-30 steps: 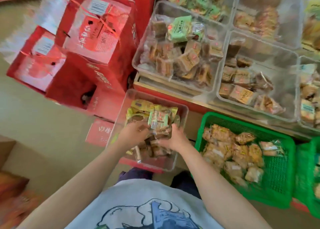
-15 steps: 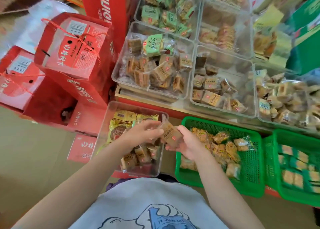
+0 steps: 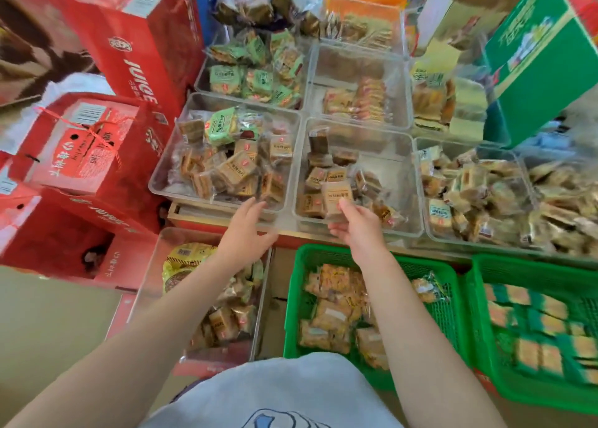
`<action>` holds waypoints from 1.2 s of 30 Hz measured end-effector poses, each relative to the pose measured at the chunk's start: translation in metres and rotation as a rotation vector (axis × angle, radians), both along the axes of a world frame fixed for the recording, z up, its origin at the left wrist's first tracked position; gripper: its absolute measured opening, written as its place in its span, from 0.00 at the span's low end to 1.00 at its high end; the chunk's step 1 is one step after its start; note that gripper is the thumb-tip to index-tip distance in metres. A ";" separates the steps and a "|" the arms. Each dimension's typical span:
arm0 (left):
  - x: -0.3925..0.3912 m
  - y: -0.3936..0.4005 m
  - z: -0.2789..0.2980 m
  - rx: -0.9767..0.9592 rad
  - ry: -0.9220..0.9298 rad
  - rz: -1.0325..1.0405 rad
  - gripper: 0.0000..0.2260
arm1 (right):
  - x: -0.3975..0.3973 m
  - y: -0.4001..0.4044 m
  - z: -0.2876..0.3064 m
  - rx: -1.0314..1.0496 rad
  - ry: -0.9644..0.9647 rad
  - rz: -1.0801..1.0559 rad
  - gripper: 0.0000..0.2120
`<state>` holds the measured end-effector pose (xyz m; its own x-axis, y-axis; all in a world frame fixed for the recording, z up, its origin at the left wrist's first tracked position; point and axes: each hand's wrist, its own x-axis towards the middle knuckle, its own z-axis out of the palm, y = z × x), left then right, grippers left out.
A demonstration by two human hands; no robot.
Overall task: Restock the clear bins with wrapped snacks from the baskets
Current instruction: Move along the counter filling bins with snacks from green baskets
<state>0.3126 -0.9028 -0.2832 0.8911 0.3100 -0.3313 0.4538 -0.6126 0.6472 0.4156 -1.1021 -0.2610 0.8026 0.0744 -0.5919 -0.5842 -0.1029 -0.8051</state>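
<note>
My right hand grips a tan wrapped snack over the front edge of a half-filled clear bin. My left hand hovers with fingers apart at the front wall of the fuller clear bin on the left, holding nothing. Below my arms, a low clear bin holds yellow and brown packets. A green basket with orange-brown wrapped snacks sits under my right forearm, and a second green basket with green-and-tan packets sits to its right.
More clear bins of snacks fill the shelf behind and to the right. Red gift cartons and a tall red juice box crowd the left. A green carton leans at the upper right. Tan floor lies at lower left.
Both hands rose from the low clear bin to the shelf bins. The right hand carried a tan snack forward to the middle bin; the left hand let go and reached toward the left bin.
</note>
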 end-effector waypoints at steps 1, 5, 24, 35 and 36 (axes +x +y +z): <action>0.000 -0.001 -0.004 0.044 0.044 -0.022 0.33 | 0.013 0.001 -0.004 -0.036 -0.023 0.016 0.09; -0.001 -0.001 -0.017 0.241 0.167 -0.176 0.39 | 0.046 0.008 -0.018 -0.349 -0.176 0.179 0.07; 0.043 0.071 0.015 0.544 -0.310 -0.029 0.18 | -0.003 0.073 -0.024 -0.583 -0.443 0.420 0.08; 0.062 0.087 0.011 0.473 -0.322 0.027 0.22 | -0.005 0.078 -0.001 -0.416 -0.346 0.347 0.08; 0.058 0.077 0.017 0.401 -0.364 0.022 0.23 | -0.005 0.083 0.005 -0.308 -0.285 0.318 0.08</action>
<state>0.3705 -0.8261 -0.2661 0.9183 0.3682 0.1456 0.2591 -0.8368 0.4823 0.4110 -1.0192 -0.2556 0.9009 0.1975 -0.3864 -0.2480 -0.4963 -0.8320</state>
